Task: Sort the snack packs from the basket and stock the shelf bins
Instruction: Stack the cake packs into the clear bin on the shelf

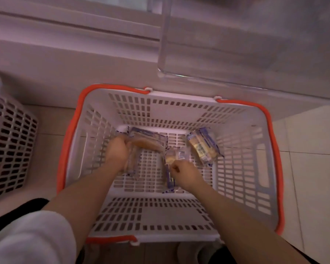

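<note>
A white slotted basket [240, 130] with orange handles stands on the floor below me. Both my hands reach down to its bottom. My left hand [117, 152] grips a bunch of clear snack packs [147, 144] with orange-brown contents; motion blurs them. My right hand [185, 173] pinches the edge of a small pack [174, 156] with pale yellow contents, lying over a purple-edged pack [170, 181]. Another pale yellow pack [203, 147] lies loose at the right of the basket floor. Flat purple-edged packs [143, 133] lie at the back left.
A second white basket [11, 141] with an orange rim stands at the left edge. A clear plastic shelf bin [217, 54] juts out above the basket at upper right. White shelf fronts run along the top. Pale floor tiles lie to the right.
</note>
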Action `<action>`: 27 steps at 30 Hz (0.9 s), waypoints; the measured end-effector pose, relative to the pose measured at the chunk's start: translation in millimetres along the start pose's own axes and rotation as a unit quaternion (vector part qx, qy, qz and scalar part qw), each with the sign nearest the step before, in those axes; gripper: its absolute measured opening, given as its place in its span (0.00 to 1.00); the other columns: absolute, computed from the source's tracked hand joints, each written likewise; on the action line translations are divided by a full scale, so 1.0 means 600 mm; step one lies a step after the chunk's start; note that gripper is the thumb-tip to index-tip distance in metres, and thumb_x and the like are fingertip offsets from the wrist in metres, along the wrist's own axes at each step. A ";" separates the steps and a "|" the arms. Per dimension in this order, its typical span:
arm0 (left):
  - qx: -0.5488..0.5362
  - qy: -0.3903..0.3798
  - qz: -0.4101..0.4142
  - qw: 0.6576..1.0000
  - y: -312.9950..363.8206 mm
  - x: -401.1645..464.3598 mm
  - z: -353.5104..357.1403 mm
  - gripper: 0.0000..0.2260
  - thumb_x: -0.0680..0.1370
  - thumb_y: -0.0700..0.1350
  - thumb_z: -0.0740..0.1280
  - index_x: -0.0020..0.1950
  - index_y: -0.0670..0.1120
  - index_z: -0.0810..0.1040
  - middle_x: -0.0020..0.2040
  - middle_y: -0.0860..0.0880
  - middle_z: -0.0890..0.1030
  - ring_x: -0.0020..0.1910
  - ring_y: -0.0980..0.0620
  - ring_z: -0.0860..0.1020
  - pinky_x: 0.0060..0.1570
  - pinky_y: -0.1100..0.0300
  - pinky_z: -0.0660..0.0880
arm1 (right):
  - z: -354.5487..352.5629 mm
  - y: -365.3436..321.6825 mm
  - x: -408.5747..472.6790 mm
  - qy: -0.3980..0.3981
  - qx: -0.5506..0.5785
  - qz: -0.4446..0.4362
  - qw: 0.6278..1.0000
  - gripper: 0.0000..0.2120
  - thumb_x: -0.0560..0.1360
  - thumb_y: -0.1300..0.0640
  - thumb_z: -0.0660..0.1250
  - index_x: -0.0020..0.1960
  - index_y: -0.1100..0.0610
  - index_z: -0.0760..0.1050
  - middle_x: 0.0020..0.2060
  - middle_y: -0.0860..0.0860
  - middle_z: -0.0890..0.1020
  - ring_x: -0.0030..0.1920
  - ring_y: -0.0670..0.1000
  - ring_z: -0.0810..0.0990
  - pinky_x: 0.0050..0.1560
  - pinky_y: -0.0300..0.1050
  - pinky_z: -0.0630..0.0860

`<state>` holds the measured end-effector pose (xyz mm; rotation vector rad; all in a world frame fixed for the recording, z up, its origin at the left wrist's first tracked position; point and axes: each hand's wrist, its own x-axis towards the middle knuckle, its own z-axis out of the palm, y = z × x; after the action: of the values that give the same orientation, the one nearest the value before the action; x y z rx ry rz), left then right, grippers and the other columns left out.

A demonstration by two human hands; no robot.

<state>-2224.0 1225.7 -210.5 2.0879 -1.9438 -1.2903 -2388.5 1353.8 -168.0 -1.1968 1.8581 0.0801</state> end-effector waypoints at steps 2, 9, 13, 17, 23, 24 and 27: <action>0.059 0.013 0.057 0.997 0.005 -0.002 -0.006 0.06 0.80 0.40 0.59 0.46 0.41 0.74 0.41 0.38 0.78 0.35 0.45 0.71 0.34 0.56 0.62 | 0.003 0.006 -0.001 0.034 0.029 0.005 0.999 0.12 0.81 0.57 0.56 0.46 0.61 0.74 0.39 0.60 0.78 0.36 0.57 0.74 0.38 0.50 0.73; 0.084 -0.023 0.346 0.934 0.074 -0.085 -0.047 0.08 0.79 0.43 0.60 0.39 0.46 0.69 0.34 0.50 0.73 0.35 0.48 0.73 0.35 0.55 0.68 | 0.003 -0.007 -0.015 0.205 0.062 -0.019 0.977 0.33 0.74 0.48 0.68 0.73 0.55 0.58 0.71 0.54 0.62 0.70 0.55 0.62 0.65 0.50 0.63; 0.094 -0.054 0.452 0.886 0.112 -0.138 -0.079 0.10 0.78 0.43 0.61 0.37 0.44 0.70 0.33 0.51 0.71 0.34 0.50 0.70 0.34 0.56 0.66 | 0.008 -0.005 -0.038 0.256 -0.006 -0.041 0.966 0.26 0.73 0.48 0.66 0.69 0.52 0.64 0.67 0.51 0.68 0.69 0.53 0.63 0.65 0.51 0.58; 0.062 -0.033 0.468 0.881 0.120 -0.169 -0.113 0.08 0.78 0.43 0.61 0.42 0.41 0.76 0.42 0.47 0.76 0.44 0.50 0.73 0.44 0.57 0.68 | -0.021 -0.004 -0.073 0.202 0.108 -0.098 0.969 0.15 0.72 0.49 0.70 0.53 0.56 0.72 0.47 0.51 0.79 0.48 0.54 0.77 0.43 0.46 0.70; -0.051 -0.138 0.368 0.918 0.155 -0.203 -0.183 0.10 0.78 0.42 0.63 0.59 0.48 0.71 0.53 0.48 0.78 0.52 0.52 0.78 0.54 0.61 0.73 | -0.065 -0.043 -0.161 0.047 0.322 -0.190 0.926 0.06 0.75 0.56 0.67 0.51 0.48 0.76 0.41 0.38 0.82 0.42 0.36 0.80 0.41 0.33 0.75; -0.050 -0.141 0.366 0.918 0.163 -0.212 -0.195 0.12 0.77 0.41 0.64 0.60 0.46 0.72 0.53 0.47 0.79 0.52 0.49 0.78 0.55 0.56 0.74 | -0.074 -0.049 -0.178 0.046 0.322 -0.203 0.924 0.05 0.75 0.56 0.67 0.49 0.48 0.76 0.39 0.37 0.82 0.41 0.35 0.79 0.40 0.31 0.74; -0.070 -0.156 0.368 0.914 0.183 -0.249 -0.232 0.11 0.76 0.40 0.66 0.58 0.45 0.73 0.48 0.47 0.79 0.49 0.50 0.78 0.55 0.53 0.74 | -0.105 -0.064 -0.219 0.084 0.307 -0.224 0.921 0.06 0.72 0.56 0.70 0.49 0.54 0.78 0.42 0.45 0.82 0.44 0.45 0.79 0.48 0.47 0.76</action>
<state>-2220.7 1254.4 19.5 0.9316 -2.3106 -1.5385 -2382.9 1394.7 -23.2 -1.1539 1.5228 -0.8243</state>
